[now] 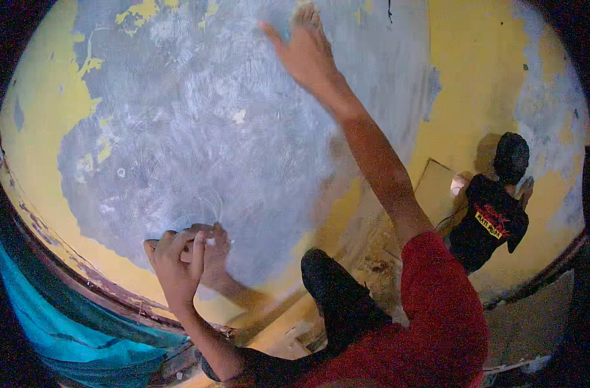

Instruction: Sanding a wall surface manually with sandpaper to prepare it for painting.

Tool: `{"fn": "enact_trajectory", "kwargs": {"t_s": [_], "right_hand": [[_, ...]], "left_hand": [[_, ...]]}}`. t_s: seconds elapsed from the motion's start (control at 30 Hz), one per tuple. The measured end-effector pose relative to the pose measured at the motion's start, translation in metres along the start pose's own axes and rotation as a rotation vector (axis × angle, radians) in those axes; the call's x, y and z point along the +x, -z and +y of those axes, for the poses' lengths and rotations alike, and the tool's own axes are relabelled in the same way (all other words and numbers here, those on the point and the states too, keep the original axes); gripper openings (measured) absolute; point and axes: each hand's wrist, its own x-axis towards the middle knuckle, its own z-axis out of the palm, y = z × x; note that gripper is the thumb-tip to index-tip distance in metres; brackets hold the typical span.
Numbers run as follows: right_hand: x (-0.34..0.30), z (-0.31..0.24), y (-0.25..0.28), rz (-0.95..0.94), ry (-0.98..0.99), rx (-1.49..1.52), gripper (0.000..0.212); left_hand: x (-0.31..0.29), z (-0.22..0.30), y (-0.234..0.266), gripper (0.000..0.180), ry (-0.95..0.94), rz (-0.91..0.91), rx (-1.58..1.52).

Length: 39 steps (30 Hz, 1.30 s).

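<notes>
A large wall [243, 161] fills the view, coated in grey-white with patches of yellow paint. High up on it, my right hand [311, 61] lies against the surface, its thumb stuck out to the left. The fingers look flat and pale, as if dusty, and are slightly blurred; whatever may lie under them is hidden. Lower left, my left hand [180, 258] is close to the wall, fingers bent and pinched toward the thumb. Anything between those fingers is too small to make out. Its shadow falls on the wall just to the right.
To the right, another person [492, 207] in a black printed shirt works with a hand at the wall. Teal cloth [68, 323] hangs or lies at the lower left. My bent knee [340, 297] in dark trousers is below, near a yellow ledge [278, 330] along the wall's base.
</notes>
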Motion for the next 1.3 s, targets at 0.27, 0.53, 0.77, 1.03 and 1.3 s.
{"fn": "enact_trajectory", "kwargs": {"t_s": [0.27, 0.53, 0.77, 1.03, 1.3], "right_hand": [[-0.014, -0.003, -0.007, -0.004, -0.014, 0.017, 0.102], [-0.014, -0.019, 0.009, -0.06, -0.152, 0.06, 0.101], [0.0, -0.02, 0.007, -0.011, -0.138, 0.055, 0.102], [0.005, -0.014, 0.011, -0.049, -0.187, 0.118, 0.1], [0.007, -0.003, 0.012, -0.035, -0.177, 0.047, 0.1]], "left_hand": [[-0.001, 0.006, -0.002, 0.013, 0.047, 0.001, -0.009], [-0.004, 0.002, -0.003, 0.011, 0.04, -0.049, 0.004], [-0.001, 0.008, 0.0, 0.015, 0.091, -0.123, 0.044], [0.003, 0.006, -0.007, 0.013, 0.019, -0.02, 0.028], [-0.001, 0.005, 0.001, 0.017, 0.13, -0.214, 0.033]]}}
